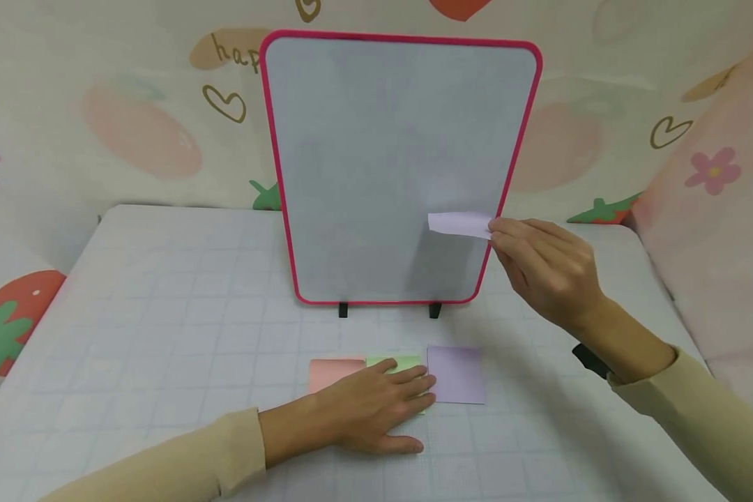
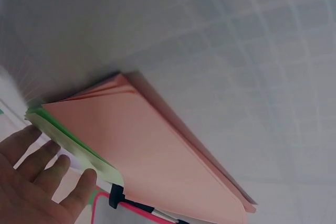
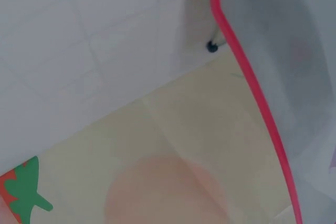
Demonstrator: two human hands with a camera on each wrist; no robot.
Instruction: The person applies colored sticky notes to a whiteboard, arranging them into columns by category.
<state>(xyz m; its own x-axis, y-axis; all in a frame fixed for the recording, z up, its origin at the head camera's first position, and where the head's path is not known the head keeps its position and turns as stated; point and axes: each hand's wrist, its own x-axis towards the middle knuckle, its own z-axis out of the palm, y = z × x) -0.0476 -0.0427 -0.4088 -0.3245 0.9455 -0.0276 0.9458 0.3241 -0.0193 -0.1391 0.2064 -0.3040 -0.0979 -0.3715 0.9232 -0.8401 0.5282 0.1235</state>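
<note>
Gridded tabletop (image 1: 163,314), whiteboard (image 1: 395,167) propped upright. Purple note (image 1: 459,224) pinched by right hand (image 1: 549,268); left hand (image 1: 376,411) flat on green pad (image 1: 397,363). Risk: board tipped back if pressed hard.

This looks like a home corner, perhaps a child's room or a play and study nook. The backdrop (image 1: 132,125) behind is soft cloth printed with strawberries, peaches, hearts, flowers and part of a word beginning "hap". A low desk (image 1: 163,293) is covered in a pale cloth with a faint grid. On it stands a small whiteboard (image 1: 383,153) with a pink frame, propped on black feet, and pads of sticky notes (image 1: 458,373) in pink, green and purple lie before it.
</note>
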